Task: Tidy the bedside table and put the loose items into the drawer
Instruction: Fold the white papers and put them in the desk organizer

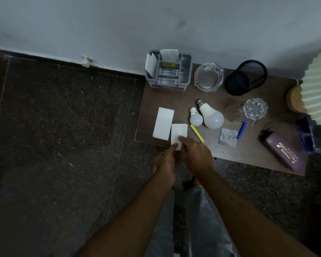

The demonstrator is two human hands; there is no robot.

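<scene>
White paper (178,133) at the table's (248,151) near edge is pinched by your left hand (165,161) and pinned by your right hand's (197,154) fingertip, so lift it flat.

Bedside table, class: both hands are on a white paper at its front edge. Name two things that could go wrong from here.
1. The two bulbs lie loose on their sides, close to the right hand; a nudge might roll them.
2. The smaller paper overhangs the table edge, pinched by the left hand; it could slip to the floor.
</scene>
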